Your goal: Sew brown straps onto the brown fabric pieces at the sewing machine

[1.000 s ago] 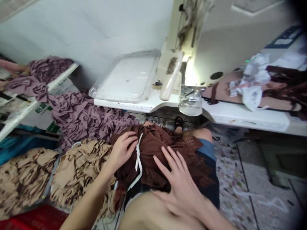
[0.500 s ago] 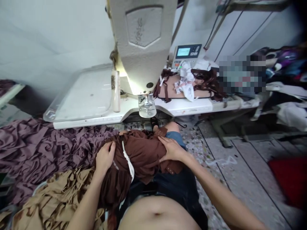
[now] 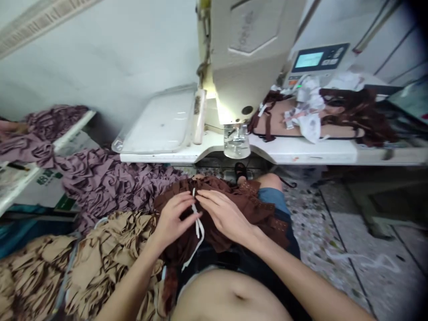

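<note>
From the head camera, a soft brown garment (image 3: 249, 209) lies bunched on the person's lap, at the middle of the view, with a thin white tape (image 3: 198, 232) hanging from it. The left hand (image 3: 174, 218) is curled at the top of the tape, though I cannot tell whether it pinches it. The right hand (image 3: 224, 214) lies loosely open on the cloth, its fingertips (image 3: 200, 195) just beside the tape.

The cloth looks light and limp, likely to slide and fold, so the firmer perforated band (image 3: 269, 218) at 3 o'clock seems the better place to take hold. The tape looks slippery and is probably best pinched close to the cloth.

At 12 o'clock stands a sewing machine (image 3: 247, 58) on a white tabletop (image 3: 301, 152). A mauve fabric pile (image 3: 107, 178) lies at 10 o'clock, and a tan-and-brown fabric pile (image 3: 107, 254) at 8 o'clock.
</note>
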### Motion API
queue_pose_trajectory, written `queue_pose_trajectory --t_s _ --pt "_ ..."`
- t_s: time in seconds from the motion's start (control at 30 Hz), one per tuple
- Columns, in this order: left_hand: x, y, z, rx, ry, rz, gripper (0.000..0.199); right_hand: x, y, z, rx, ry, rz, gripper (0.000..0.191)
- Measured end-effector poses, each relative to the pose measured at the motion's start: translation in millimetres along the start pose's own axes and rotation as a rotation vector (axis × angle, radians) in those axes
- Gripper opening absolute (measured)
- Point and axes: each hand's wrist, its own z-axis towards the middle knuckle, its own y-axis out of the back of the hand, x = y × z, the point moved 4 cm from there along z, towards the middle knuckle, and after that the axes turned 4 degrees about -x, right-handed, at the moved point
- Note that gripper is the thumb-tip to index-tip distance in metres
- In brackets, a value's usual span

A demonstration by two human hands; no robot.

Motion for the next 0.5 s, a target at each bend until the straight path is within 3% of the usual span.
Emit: queue_pose_trajectory --t_s 0.07,0.13,0.3,0.4,0.5 --pt "-10 0.5 -12 0.137 -0.16 0.066 0.042 -18 -20 18 0.072 -0.013 0.012 0.041" --pt "-12 2.0 -25 0.183 -0.258 0.142 0.045 -33 -32 27 0.127 -0.056 -0.003 0.032" --pt "-14 4.1 -48 0.022 -0.336 0.215 0.036 -36 -36 26 0.157 -0.135 -0.066 0.028" --pt "-23 -4.5 -51 -0.022 -0.31 0.283 0.036 -33 -33 28 0.167 -0.18 -0.089 0.026" --pt "-32 -15.6 -48 -0.088 -0.263 0.393 0.02 -37 -30 35 0.203 -0.213 -0.094 0.022"
